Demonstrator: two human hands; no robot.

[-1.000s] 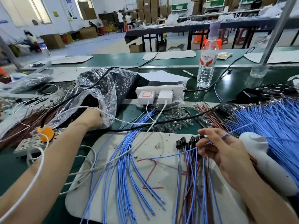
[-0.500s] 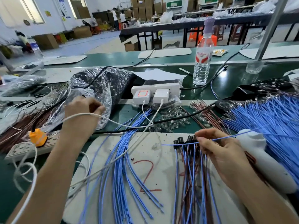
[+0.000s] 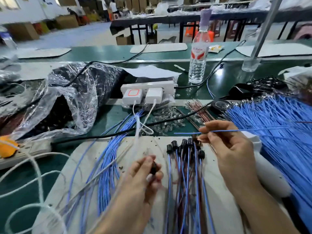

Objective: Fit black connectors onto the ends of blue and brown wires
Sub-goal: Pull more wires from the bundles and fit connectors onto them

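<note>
Far left: orange plug (image 3: 6, 146) sits in a grey power strip (image 3: 33, 148) on the green worktop (image 3: 108, 115). A white cable (image 3: 38, 179) loops from there toward the near edge. Behind it is a crumpled clear plastic bag (image 3: 76, 92) w/ dark contents, mouth facing front.

A white board (image 3: 222, 210) lies flat on the worktop. On its left part is a fan of loose blue wires (image 3: 108, 159), far ends reaching past the board's back edge.

L hand (image 3: 143, 176) is over the board's centre, thumb & fingers closed narrow on one black connector (image 3: 154, 167). It's blurred, so can't tell which way the connector faces.

Behind, approx centre: white multi-socket (image 3: 146, 85) w/ two white chargers plugged in, and small clear parts (image 3: 167, 119) scattered in front of it.

Just right of L hand is the fitted bundle (image 3: 185, 174), blue + brown wires lying on the board w/ black caps on their far ends.

R hand (image 3: 231, 149) is just above those caps, thumb & forefinger pinching a single blue wire (image 3: 239, 130). The wire is held roughly level, free end pointing left, well apart from the connector in L hand.

At the back a water bottle (image 3: 198, 58) stands upright. A small heap of brown wires (image 3: 200, 110) lies behind R hand. A white handle-shaped tool (image 3: 270, 179) lies beside the R forearm.

Far right: a big blue wire pile (image 3: 278, 141), spread across the worktop.
</note>
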